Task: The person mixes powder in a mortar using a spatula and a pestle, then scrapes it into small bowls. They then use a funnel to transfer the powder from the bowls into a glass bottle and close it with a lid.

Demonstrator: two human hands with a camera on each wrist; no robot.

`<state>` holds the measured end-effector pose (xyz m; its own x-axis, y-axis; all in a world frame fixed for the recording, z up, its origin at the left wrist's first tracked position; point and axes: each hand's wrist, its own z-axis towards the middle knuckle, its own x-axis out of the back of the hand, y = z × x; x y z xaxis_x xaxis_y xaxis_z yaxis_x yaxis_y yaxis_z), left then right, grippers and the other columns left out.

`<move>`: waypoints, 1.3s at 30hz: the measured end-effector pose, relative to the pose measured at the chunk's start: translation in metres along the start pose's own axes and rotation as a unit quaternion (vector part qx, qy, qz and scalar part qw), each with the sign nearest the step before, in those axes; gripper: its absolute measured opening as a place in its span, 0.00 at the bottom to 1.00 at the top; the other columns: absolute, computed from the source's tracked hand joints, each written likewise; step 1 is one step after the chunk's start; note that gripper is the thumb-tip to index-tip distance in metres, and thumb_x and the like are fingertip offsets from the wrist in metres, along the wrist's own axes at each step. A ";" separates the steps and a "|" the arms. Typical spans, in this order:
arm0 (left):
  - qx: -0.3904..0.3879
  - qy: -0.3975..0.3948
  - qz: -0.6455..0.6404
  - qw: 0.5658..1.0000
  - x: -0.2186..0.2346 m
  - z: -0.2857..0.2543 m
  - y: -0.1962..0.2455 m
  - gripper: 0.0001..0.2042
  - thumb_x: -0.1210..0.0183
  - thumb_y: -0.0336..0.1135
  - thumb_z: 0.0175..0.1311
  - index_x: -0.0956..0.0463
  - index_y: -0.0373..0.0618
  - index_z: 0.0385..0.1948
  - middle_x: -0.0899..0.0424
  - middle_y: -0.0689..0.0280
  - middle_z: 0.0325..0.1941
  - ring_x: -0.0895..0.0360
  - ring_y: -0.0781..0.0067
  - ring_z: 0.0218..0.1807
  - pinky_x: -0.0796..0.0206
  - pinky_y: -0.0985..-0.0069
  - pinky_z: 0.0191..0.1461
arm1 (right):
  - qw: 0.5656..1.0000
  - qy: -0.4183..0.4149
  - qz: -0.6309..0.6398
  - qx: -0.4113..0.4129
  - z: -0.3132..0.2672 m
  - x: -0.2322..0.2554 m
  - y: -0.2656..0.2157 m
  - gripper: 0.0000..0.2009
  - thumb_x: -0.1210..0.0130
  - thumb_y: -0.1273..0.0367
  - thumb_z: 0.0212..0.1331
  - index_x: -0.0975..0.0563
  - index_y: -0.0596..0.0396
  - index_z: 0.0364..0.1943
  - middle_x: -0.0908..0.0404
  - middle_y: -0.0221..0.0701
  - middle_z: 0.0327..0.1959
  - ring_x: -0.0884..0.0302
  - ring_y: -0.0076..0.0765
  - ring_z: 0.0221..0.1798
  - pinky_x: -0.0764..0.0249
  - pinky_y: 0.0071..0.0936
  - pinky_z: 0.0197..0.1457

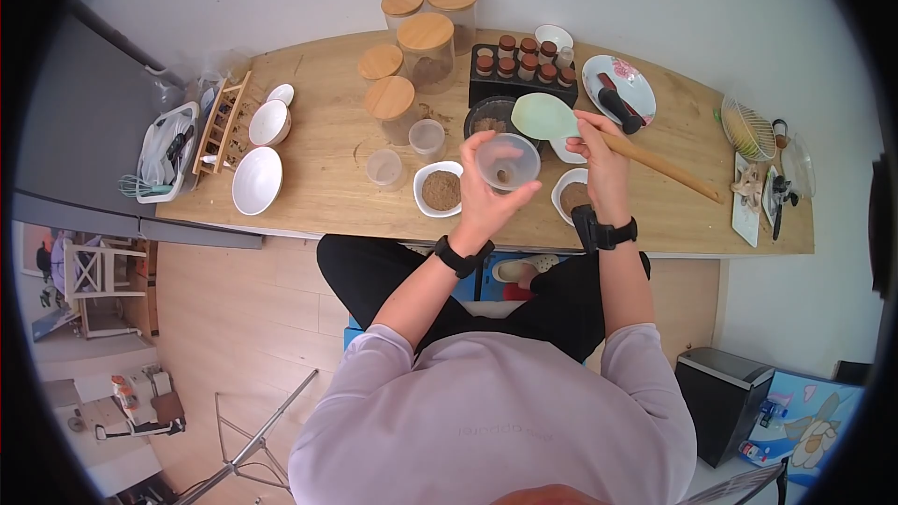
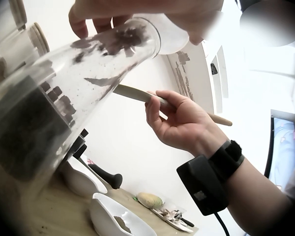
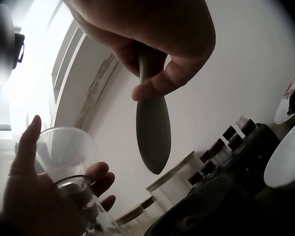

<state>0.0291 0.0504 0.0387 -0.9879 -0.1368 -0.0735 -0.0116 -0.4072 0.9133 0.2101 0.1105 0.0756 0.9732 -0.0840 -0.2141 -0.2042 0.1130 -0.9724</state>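
My left hand [image 1: 486,210] holds a clear plastic funnel [image 1: 506,159], fingers and thumb spread around its side, with some brown matter showing at its bottom. In the left wrist view the funnel sits in the mouth of a clear glass bottle [image 2: 105,51], whose inner wall carries dark brown smears. The bottle widens away from the hand. My right hand [image 1: 606,164] grips a pale green spoon [image 1: 543,118] with a long wooden handle, close to its head. In the right wrist view the spoon head points down, edge-on, beside the funnel and apart from it.
White bowls of brown powder [image 1: 441,191] stand either side of the left hand. Behind are a black rack of brown-capped jars [image 1: 524,65] and wooden-lidded canisters [image 1: 426,31]. A floral plate [image 1: 636,84] lies right of the rack; white bowls [image 1: 257,181] stand left.
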 end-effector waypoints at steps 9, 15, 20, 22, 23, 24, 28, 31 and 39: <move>-0.035 -0.022 -0.008 0.999 0.000 -0.007 -0.008 0.44 0.25 0.34 0.48 0.48 0.45 0.65 0.24 0.58 0.55 0.25 0.65 0.57 0.34 0.67 0.64 | 0.950 -0.060 -0.280 0.125 0.024 -0.008 0.065 0.07 0.41 0.70 0.63 0.17 0.60 0.38 0.23 0.29 0.30 0.19 0.24 0.31 0.21 0.20 0.35; -0.016 -0.006 -0.040 0.999 -0.003 -0.010 -0.011 0.45 0.25 0.32 0.47 0.49 0.44 0.66 0.24 0.57 0.56 0.25 0.65 0.58 0.33 0.67 0.63 | 0.994 0.011 0.017 -0.111 0.016 -0.012 0.076 0.07 0.41 0.70 0.63 0.19 0.60 0.40 0.18 0.31 0.35 0.19 0.25 0.31 0.19 0.22 0.35; -0.009 -0.004 -0.044 0.999 -0.003 -0.011 -0.010 0.46 0.25 0.32 0.47 0.49 0.44 0.66 0.25 0.57 0.56 0.26 0.66 0.57 0.33 0.67 0.62 | 0.973 0.058 0.154 -0.160 0.014 0.006 0.084 0.09 0.39 0.69 0.63 0.20 0.57 0.43 0.17 0.30 0.36 0.19 0.25 0.33 0.19 0.22 0.39; -0.012 -0.003 -0.052 0.999 -0.003 -0.011 -0.009 0.46 0.25 0.32 0.48 0.49 0.45 0.66 0.25 0.58 0.55 0.26 0.67 0.57 0.33 0.68 0.62 | 0.967 0.064 0.184 -0.165 0.014 0.013 0.083 0.09 0.39 0.69 0.63 0.20 0.57 0.44 0.17 0.29 0.37 0.19 0.25 0.34 0.19 0.22 0.40; -0.014 -0.003 -0.057 0.998 -0.004 -0.011 -0.009 0.46 0.25 0.32 0.48 0.50 0.45 0.66 0.25 0.58 0.55 0.26 0.67 0.56 0.33 0.68 0.62 | 0.965 0.065 0.197 -0.164 0.015 0.017 0.082 0.09 0.39 0.69 0.63 0.20 0.56 0.44 0.17 0.29 0.37 0.19 0.25 0.34 0.19 0.22 0.40; -0.011 -0.004 -0.059 0.998 -0.004 -0.011 -0.009 0.46 0.25 0.32 0.48 0.50 0.45 0.66 0.25 0.58 0.55 0.26 0.67 0.56 0.32 0.68 0.62 | 0.962 0.065 0.209 -0.163 0.016 0.021 0.080 0.09 0.39 0.69 0.63 0.20 0.56 0.44 0.17 0.29 0.37 0.19 0.25 0.34 0.20 0.22 0.41; -0.017 -0.012 -0.062 0.998 -0.003 -0.010 -0.011 0.46 0.25 0.31 0.47 0.50 0.46 0.66 0.25 0.58 0.54 0.25 0.67 0.56 0.32 0.68 0.61 | 0.962 0.051 0.232 -0.137 0.018 0.030 0.062 0.09 0.40 0.69 0.64 0.20 0.56 0.46 0.17 0.29 0.38 0.20 0.24 0.34 0.20 0.22 0.40; -0.015 -0.017 -0.069 0.997 -0.003 -0.010 -0.011 0.46 0.25 0.31 0.47 0.51 0.45 0.66 0.25 0.58 0.54 0.25 0.66 0.56 0.32 0.67 0.61 | 0.965 0.025 0.237 -0.109 0.014 0.029 0.030 0.10 0.41 0.69 0.65 0.20 0.57 0.47 0.17 0.29 0.38 0.20 0.23 0.34 0.21 0.21 0.40; -0.043 -0.024 -0.022 0.999 -0.001 -0.007 -0.013 0.46 0.26 0.32 0.47 0.51 0.44 0.66 0.25 0.57 0.53 0.25 0.65 0.56 0.32 0.67 0.62 | 0.977 -0.075 0.196 -0.028 -0.011 0.023 -0.038 0.11 0.46 0.72 0.68 0.22 0.63 0.49 0.18 0.32 0.36 0.20 0.24 0.34 0.22 0.22 0.39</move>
<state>0.0310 0.0495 0.0245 -0.9931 -0.0736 -0.0915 -0.0441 -0.4880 0.8717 0.2392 0.0938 0.1068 0.8230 0.1008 -0.5590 -0.5654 0.0527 -0.8231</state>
